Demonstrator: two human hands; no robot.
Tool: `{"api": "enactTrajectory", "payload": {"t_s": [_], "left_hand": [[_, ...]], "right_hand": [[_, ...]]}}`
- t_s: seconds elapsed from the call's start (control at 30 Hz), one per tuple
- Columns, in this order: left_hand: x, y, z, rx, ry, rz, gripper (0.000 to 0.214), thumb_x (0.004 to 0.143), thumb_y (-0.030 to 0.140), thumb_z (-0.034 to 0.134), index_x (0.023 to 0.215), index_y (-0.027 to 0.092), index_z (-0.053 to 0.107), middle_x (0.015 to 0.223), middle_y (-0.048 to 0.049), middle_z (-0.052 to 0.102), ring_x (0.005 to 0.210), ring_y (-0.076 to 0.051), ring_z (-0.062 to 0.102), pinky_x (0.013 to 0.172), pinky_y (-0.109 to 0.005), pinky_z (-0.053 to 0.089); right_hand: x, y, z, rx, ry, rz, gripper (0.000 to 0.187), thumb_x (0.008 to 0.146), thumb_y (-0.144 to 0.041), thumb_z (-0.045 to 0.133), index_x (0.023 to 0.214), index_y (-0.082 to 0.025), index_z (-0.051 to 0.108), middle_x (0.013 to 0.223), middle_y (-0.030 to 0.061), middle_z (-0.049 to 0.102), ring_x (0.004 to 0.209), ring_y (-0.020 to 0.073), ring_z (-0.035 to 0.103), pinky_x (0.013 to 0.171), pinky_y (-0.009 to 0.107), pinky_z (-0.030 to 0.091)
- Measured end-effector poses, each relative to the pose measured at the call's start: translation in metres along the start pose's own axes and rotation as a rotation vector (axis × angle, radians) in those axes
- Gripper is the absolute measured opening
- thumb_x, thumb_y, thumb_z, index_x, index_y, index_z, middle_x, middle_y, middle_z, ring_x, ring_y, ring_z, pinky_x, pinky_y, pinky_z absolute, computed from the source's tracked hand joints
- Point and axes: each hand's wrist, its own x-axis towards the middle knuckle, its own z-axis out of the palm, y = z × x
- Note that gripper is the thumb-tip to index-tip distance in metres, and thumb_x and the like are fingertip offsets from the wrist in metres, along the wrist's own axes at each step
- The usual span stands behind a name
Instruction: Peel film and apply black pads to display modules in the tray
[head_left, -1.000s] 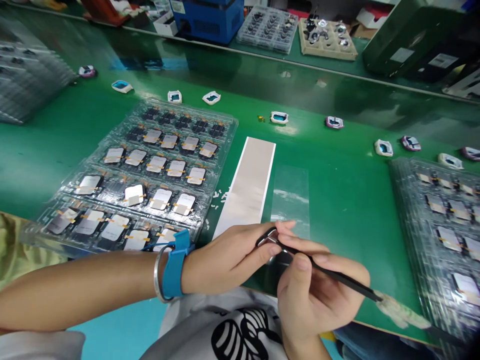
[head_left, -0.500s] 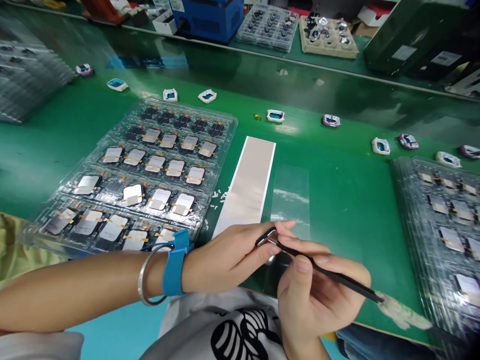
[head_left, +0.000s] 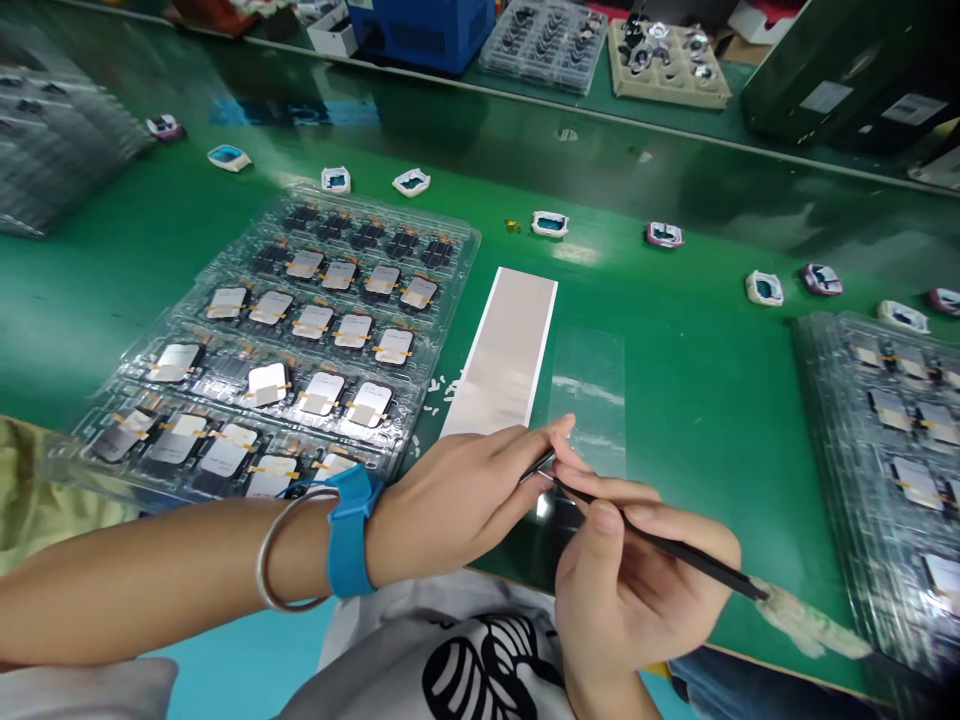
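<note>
Okay, so right now it's fiddly close-up work, right at the edge of the green table. The left hand is pinching a small dark piece between its fingertips, and it's so thin and mostly covered that I can't really tell what it is. The right hand is closed around a pair of black tweezers, with the tips right up at that piece. The two hands are basically meeting there, and I can't tell if the tips are actually gripping it.

The left wrist has a blue strap and a metal bangle. Just past the fingers there's a long pale strip and a clear film sheet lying flat. A plastic tray of dark rectangular parts with orange tabs sits to the left, with another tray to the right.
</note>
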Motion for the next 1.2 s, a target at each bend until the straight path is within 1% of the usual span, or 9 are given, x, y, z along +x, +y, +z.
{"api": "enactTrajectory", "payload": {"t_s": [0.1, 0.2, 0.3, 0.43, 0.6, 0.73, 0.87, 1.07, 1.2], "left_hand": [[0.0002, -0.0002, -0.0002, 0.088, 0.010, -0.002, 0.046, 0.102, 0.024, 0.028, 0.147, 0.018, 0.032, 0.116, -0.0086, 0.067, 0.093, -0.021, 0.067, 0.074, -0.031, 0.056], [0.0006, -0.0008, -0.0007, 0.131, 0.001, -0.002, 0.046, 0.102, 0.024, 0.028, 0.147, 0.017, 0.031, 0.115, -0.0093, 0.067, 0.092, -0.021, 0.067, 0.073, -0.031, 0.056], [0.0011, -0.0010, -0.0016, 0.148, -0.016, -0.012, 0.044, 0.103, 0.028, 0.028, 0.146, 0.017, 0.033, 0.115, -0.0094, 0.066, 0.093, -0.022, 0.067, 0.073, -0.032, 0.055], [0.0013, -0.0011, -0.0020, 0.137, -0.024, -0.011, 0.045, 0.103, 0.029, 0.029, 0.146, 0.016, 0.033, 0.117, -0.0100, 0.066, 0.096, -0.022, 0.066, 0.075, -0.033, 0.056], [0.0001, -0.0017, -0.0009, 0.141, -0.018, -0.006, 0.045, 0.103, 0.030, 0.028, 0.146, 0.016, 0.032, 0.116, -0.0100, 0.066, 0.096, -0.024, 0.066, 0.075, -0.036, 0.056], [-0.0006, -0.0017, -0.0010, 0.137, -0.024, -0.011, 0.046, 0.104, 0.031, 0.028, 0.147, 0.016, 0.032, 0.113, -0.0094, 0.066, 0.092, -0.022, 0.066, 0.072, -0.034, 0.055], [-0.0003, -0.0007, -0.0020, 0.125, -0.020, -0.008, 0.046, 0.103, 0.030, 0.027, 0.146, 0.014, 0.033, 0.111, -0.0098, 0.067, 0.090, -0.023, 0.066, 0.072, -0.035, 0.055], [-0.0007, -0.0008, -0.0023, 0.075, -0.002, 0.021, 0.046, 0.102, 0.030, 0.027, 0.145, 0.015, 0.036, 0.111, -0.0098, 0.067, 0.093, -0.023, 0.065, 0.076, -0.035, 0.054], [-0.0012, -0.0021, -0.0007, 0.075, -0.002, 0.019, 0.046, 0.101, 0.028, 0.027, 0.144, 0.015, 0.038, 0.106, -0.0087, 0.067, 0.088, -0.023, 0.066, 0.072, -0.035, 0.053]], "right_hand": [[-0.0004, -0.0003, -0.0010, -0.002, -0.024, -0.008, 0.029, 0.081, 0.010, 0.051, 0.099, -0.013, 0.050, 0.086, 0.0017, 0.067, 0.083, 0.0171, 0.073, 0.085, 0.042, 0.064], [0.0002, -0.0012, -0.0013, -0.014, -0.026, 0.011, 0.029, 0.081, 0.009, 0.052, 0.100, -0.013, 0.050, 0.086, 0.0021, 0.068, 0.083, 0.0170, 0.073, 0.085, 0.042, 0.064], [0.0009, -0.0011, -0.0004, -0.032, -0.001, -0.001, 0.027, 0.082, 0.007, 0.053, 0.099, -0.013, 0.050, 0.086, 0.0030, 0.070, 0.082, 0.0164, 0.073, 0.082, 0.040, 0.065], [0.0010, 0.0012, 0.0007, -0.075, 0.013, -0.013, 0.024, 0.084, 0.004, 0.055, 0.099, -0.015, 0.050, 0.086, 0.0025, 0.071, 0.079, 0.0170, 0.073, 0.078, 0.040, 0.066], [0.0003, 0.0022, 0.0011, -0.079, 0.026, -0.024, 0.024, 0.084, 0.003, 0.055, 0.099, -0.015, 0.050, 0.086, 0.0033, 0.071, 0.079, 0.0178, 0.073, 0.078, 0.041, 0.066], [-0.0005, 0.0017, 0.0014, -0.069, 0.037, -0.024, 0.026, 0.082, 0.006, 0.055, 0.098, -0.013, 0.051, 0.087, 0.0039, 0.070, 0.080, 0.0180, 0.073, 0.079, 0.041, 0.065], [-0.0015, 0.0021, 0.0002, -0.071, 0.015, -0.062, 0.027, 0.083, 0.006, 0.054, 0.101, -0.014, 0.050, 0.089, 0.0041, 0.070, 0.082, 0.0168, 0.072, 0.078, 0.039, 0.066], [-0.0034, 0.0036, -0.0028, -0.097, -0.021, -0.058, 0.026, 0.084, 0.003, 0.056, 0.104, -0.013, 0.050, 0.091, 0.0064, 0.071, 0.084, 0.0190, 0.072, 0.077, 0.043, 0.066], [-0.0053, 0.0046, -0.0028, -0.109, 0.003, -0.090, 0.027, 0.085, 0.003, 0.055, 0.106, -0.013, 0.049, 0.094, 0.0067, 0.070, 0.085, 0.0192, 0.073, 0.077, 0.043, 0.066]]}}
